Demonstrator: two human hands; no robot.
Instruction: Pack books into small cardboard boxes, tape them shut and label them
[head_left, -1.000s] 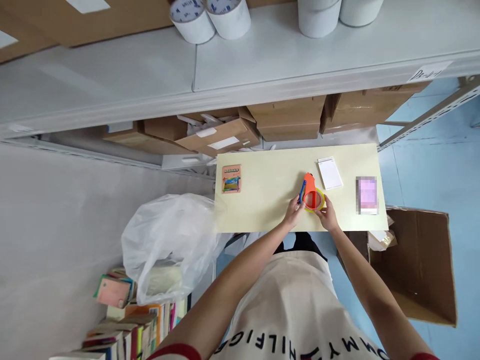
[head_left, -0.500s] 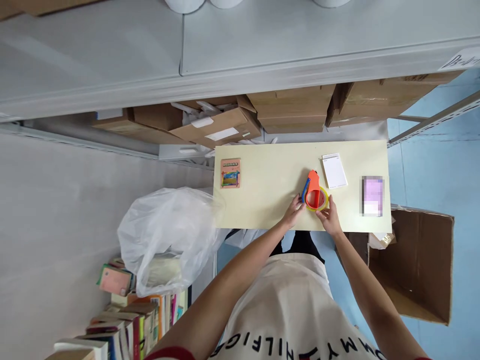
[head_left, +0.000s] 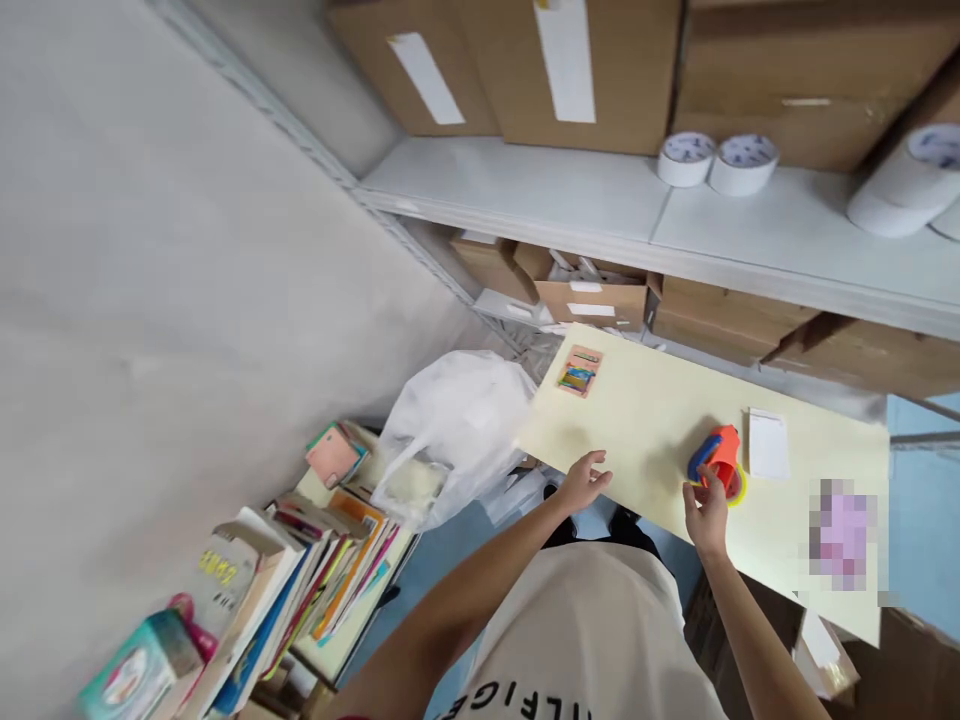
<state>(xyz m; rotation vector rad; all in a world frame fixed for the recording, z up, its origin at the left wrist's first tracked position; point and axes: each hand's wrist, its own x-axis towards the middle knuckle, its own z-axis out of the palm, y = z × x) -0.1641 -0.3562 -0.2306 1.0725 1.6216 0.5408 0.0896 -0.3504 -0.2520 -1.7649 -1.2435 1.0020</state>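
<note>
An orange and blue tape dispenser [head_left: 726, 446] with a yellow-edged roll of tape is over the cream table [head_left: 637, 400]. My right hand [head_left: 707, 515] has its curled fingers on the dispenser's near side, covering part of it. Off to the left, my left hand [head_left: 587, 483] is empty, its fingers apart at the table's front edge. Just right of the dispenser lies a white card or pad [head_left: 768, 444]. A small pink booklet or pack [head_left: 580, 371] with a colourful picture rests at the table's far left corner.
A blurred-out purple item [head_left: 844, 535] lies at the table's right end. Left of the table are a white plastic bag [head_left: 457, 420] and a row of books [head_left: 322, 560]. Behind stands a shelf [head_left: 540, 190] with cardboard boxes [head_left: 592, 300] and tape rolls [head_left: 742, 165].
My view has swung left, showing more wall, books and shelf. My left hand has let go of the tape dispenser and moved left; my right hand stays at it.
</note>
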